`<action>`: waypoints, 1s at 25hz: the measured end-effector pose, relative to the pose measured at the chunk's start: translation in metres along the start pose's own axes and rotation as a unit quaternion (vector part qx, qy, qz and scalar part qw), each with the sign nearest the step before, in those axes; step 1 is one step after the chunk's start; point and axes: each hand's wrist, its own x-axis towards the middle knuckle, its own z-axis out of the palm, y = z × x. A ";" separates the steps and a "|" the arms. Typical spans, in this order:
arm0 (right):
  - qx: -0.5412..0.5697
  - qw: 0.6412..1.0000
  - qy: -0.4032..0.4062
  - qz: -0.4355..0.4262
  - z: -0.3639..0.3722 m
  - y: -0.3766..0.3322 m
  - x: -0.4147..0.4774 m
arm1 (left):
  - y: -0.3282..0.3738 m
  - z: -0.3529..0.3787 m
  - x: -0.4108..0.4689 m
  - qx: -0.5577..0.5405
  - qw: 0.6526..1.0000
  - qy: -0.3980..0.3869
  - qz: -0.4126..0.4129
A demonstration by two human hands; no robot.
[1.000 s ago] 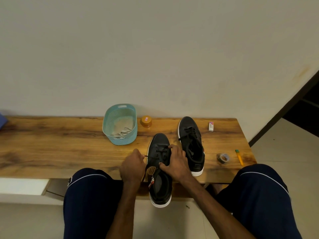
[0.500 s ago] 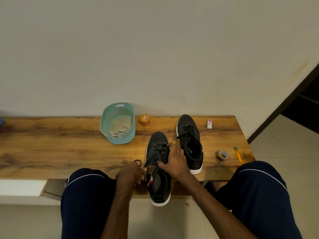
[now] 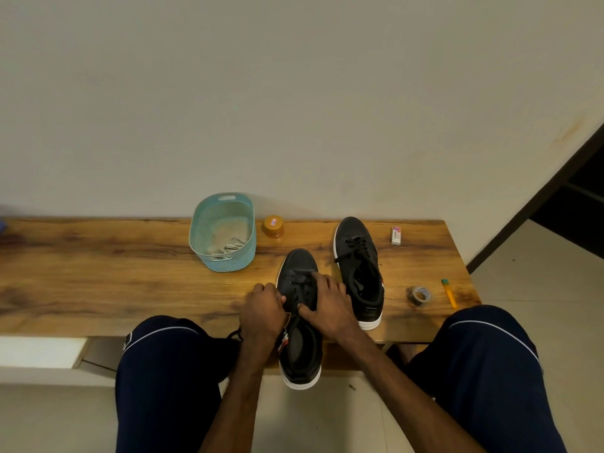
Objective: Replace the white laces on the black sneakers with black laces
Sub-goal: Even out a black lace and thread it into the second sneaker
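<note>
- Near sneaker (image 3: pixel 299 354) sits at the table (image 3: pixel 98 273) edge, heel overhanging toward me, black lace (image 3: pixel 298 282) partly threaded.
- Left hand (image 3: pixel 263 313), curled and pinching that lace, is back at the eyelets after pulling slack toward me: one crossing done.
- Right hand (image 3: pixel 328 305) grips the upper, steadying.
- Far sneaker (image 3: pixel 358 269) already black-laced; white laces (image 3: pixel 230 249) in basket (image 3: pixel 222 197).

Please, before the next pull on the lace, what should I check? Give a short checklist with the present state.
1. Right hand holds the near sneaker steady: ok.
2. Left hand grips the black lace: ok.
3. Near sneaker fully on the table: not ok, its heel overhangs the edge.
4. Far sneaker is laced in black: ok.
5. White laces lie in the basket: ok.
6. Upper eyelets threaded: cannot tell, hands cover them.
</note>
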 end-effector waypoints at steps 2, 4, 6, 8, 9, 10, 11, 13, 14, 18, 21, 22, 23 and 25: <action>0.019 1.000 0.011 0.007 0.000 -0.001 0.000 | -0.002 -0.006 0.002 0.001 0.999 0.040 0.002; 0.020 1.000 0.012 0.020 -0.001 -0.003 -0.002 | -0.002 -0.012 0.005 -0.009 0.998 0.069 -0.001; 0.012 0.999 0.010 0.036 -0.002 -0.004 -0.006 | 0.003 -0.014 0.008 -0.073 0.995 0.061 -0.011; -0.002 0.999 0.010 0.043 -0.003 -0.008 -0.010 | 0.012 -0.023 0.011 -0.291 0.954 0.028 -0.065; -0.008 0.999 0.023 0.029 -0.004 -0.011 -0.009 | 0.016 -0.035 0.014 -0.429 0.898 0.000 -0.098; -0.003 0.999 0.051 0.002 -0.006 -0.014 -0.008 | 0.019 -0.050 0.017 -0.542 0.831 -0.032 -0.118; 0.018 0.996 0.086 -0.033 -0.008 -0.018 -0.007 | 0.021 -0.067 0.020 -0.620 0.773 -0.064 -0.118; 0.140 0.981 0.104 -0.080 -0.016 -0.029 -0.009 | 0.023 -0.096 0.026 -0.707 0.695 -0.110 -0.077; 0.224 0.968 0.065 -0.089 -0.019 -0.037 -0.012 | 0.021 -0.105 0.028 -0.732 0.668 -0.124 -0.052; 0.429 0.887 -0.146 -0.086 -0.011 -0.064 -0.033 | 0.014 -0.119 0.033 -0.795 0.589 -0.142 -0.007; 0.438 0.873 -0.180 -0.113 -0.029 -0.066 -0.041 | -0.002 -0.123 0.045 -0.820 0.565 -0.066 -0.055; 0.442 0.871 -0.182 -0.115 -0.041 -0.061 -0.040 | -0.007 -0.123 0.048 -0.800 0.592 -0.036 -0.094; 0.447 0.870 -0.176 -0.112 -0.056 -0.055 -0.038 | -0.011 -0.122 0.049 -0.756 0.641 -0.010 -0.134; 0.467 0.869 -0.134 -0.095 -0.081 -0.042 -0.031 | -0.018 -0.115 0.046 -0.630 0.756 0.027 -0.175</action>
